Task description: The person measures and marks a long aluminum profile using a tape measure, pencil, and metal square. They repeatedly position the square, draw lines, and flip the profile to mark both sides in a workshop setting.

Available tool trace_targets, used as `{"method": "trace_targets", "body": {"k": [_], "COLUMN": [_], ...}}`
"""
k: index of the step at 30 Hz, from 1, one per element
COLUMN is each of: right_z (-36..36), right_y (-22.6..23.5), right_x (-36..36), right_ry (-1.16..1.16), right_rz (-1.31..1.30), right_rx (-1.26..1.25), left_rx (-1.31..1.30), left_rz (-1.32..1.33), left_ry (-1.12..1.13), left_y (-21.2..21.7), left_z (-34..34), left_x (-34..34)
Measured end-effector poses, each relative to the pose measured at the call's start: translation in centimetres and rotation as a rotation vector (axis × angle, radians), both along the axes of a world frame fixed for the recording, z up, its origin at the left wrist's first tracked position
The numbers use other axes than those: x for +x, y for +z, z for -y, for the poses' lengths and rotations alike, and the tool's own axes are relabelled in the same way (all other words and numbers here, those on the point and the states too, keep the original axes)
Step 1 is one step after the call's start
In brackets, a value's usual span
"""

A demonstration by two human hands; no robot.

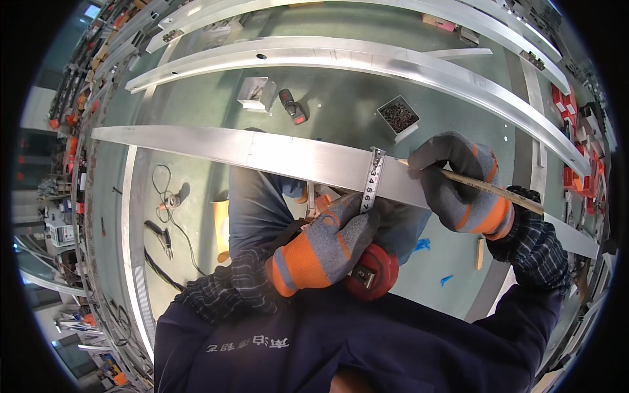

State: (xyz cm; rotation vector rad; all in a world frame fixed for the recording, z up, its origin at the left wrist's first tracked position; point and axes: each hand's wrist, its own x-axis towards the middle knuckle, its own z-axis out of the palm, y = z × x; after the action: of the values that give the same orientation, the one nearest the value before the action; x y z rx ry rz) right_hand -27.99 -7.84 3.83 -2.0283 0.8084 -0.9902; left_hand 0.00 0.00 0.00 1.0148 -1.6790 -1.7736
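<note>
My left hand point(327, 245), in a grey and orange glove, grips a red tape measure point(373, 272). Its white blade point(373, 180) runs up across a long flat aluminium bar point(262, 152) that spans the view in front of me. My right hand point(462, 183), in a matching glove, holds a wooden pencil point(491, 190) with its tip touching the bar just right of the blade's hooked end. Both forearms wear dark plaid sleeves.
More curved aluminium rails point(341, 56) lie on the green floor beyond. Between them sit a box of dark screws point(398, 116), an open white box point(254, 92) and a red and black tool point(293, 107). Cables and pliers point(160, 234) lie at left. Racks of parts line both sides.
</note>
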Motion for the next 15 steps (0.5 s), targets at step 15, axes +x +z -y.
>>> {"method": "trace_targets", "body": {"k": [15], "right_z": [-0.2], "right_y": [0.0], "right_x": [-0.4], "right_ry": [0.036], "right_rz": [-0.045], "right_rx": [0.021], "left_rx": [0.323], "left_rz": [-0.085], "left_ry": [0.108], "left_y": [1.3], "left_z": [-0.1], "left_x": [-0.7]}}
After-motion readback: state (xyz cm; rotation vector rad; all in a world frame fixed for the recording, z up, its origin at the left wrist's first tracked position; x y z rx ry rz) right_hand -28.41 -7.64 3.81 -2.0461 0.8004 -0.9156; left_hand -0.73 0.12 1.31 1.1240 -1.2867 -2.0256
